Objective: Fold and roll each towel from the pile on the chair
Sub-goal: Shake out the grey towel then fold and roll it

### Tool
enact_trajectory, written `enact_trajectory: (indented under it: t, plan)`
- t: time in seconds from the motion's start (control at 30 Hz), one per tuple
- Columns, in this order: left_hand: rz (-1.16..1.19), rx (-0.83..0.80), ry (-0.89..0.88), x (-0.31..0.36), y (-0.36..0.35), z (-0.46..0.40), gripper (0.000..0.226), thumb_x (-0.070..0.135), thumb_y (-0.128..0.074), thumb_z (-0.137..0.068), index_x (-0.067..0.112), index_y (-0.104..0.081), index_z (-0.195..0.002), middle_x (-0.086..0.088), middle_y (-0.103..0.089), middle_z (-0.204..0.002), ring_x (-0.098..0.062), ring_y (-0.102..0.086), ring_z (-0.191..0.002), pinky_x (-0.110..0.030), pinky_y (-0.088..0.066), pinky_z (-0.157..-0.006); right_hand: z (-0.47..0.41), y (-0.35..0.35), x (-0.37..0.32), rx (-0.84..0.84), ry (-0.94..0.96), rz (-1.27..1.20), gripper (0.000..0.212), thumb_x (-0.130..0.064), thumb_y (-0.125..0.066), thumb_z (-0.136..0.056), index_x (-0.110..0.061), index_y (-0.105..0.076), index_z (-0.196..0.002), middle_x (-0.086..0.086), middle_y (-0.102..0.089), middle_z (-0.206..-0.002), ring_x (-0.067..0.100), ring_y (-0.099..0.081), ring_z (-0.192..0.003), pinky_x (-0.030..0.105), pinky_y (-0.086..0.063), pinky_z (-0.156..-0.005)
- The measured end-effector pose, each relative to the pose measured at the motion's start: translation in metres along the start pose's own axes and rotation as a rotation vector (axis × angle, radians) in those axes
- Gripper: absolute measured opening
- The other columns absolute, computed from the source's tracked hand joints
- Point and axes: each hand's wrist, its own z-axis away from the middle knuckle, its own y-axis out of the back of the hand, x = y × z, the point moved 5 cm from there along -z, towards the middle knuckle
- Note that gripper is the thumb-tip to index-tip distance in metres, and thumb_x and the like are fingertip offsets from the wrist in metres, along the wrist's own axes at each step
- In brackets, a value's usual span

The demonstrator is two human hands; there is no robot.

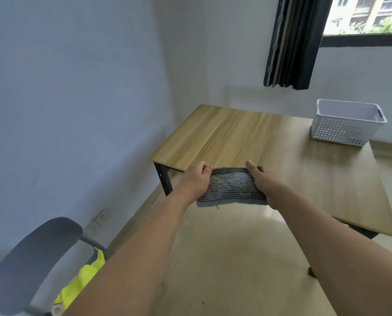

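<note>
I hold the grey striped towel stretched in the air just short of the desk — left hand and right hand fingers pinching its top corners. Next, I judge — lay it flat on the desk for folding.

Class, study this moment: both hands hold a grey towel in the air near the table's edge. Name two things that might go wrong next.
1. The grey towel hangs short of the table; lowered here, it may slip to the floor.
2. The left hand and right hand grip only its sides, so its middle may sag and spoil the fold.
</note>
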Motion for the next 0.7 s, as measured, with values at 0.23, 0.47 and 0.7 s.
enact_trajectory:
  t: [0.23, 0.47, 0.7]
  plan:
    - [0.007, 0.001, 0.008, 0.067, -0.057, -0.058, 0.032, 0.032, -0.032, -0.102, 0.013, -0.058, -0.103, -0.005, -0.062, -0.098, -0.023, -0.057, -0.093, -0.043, -0.047, -0.085, -0.065, 0.093, -0.054, -0.015, 0.138, 0.09, 0.074, -0.07, -0.056, -0.077, -0.003, -0.058, -0.108, 0.009, -0.062, -0.096, 0.021, -0.059, -0.079, 0.029, -0.044, -0.063]
    - [0.01, 0.05, 0.019, 0.153, -0.149, -0.117, 0.033, 0.029, -0.032, -0.103, 0.012, -0.058, -0.11, -0.005, -0.06, -0.104, -0.022, -0.054, -0.095, -0.033, -0.039, -0.075, -0.138, 0.212, -0.069, -0.03, 0.195, 0.101, 0.069, -0.066, -0.056, -0.08, -0.003, -0.059, -0.108, 0.011, -0.064, -0.101, 0.026, -0.061, -0.087, 0.032, -0.047, -0.072]
    - [-0.022, -0.016, 0.069, 0.235, -0.237, -0.146, 0.03, 0.034, -0.04, -0.102, 0.017, -0.06, -0.115, 0.001, -0.061, -0.106, -0.016, -0.056, -0.097, -0.029, -0.042, -0.074, -0.2, 0.326, -0.081, -0.128, 0.173, 0.125, 0.07, -0.065, -0.06, -0.078, -0.003, -0.061, -0.109, 0.011, -0.065, -0.104, 0.025, -0.062, -0.089, 0.03, -0.047, -0.072]
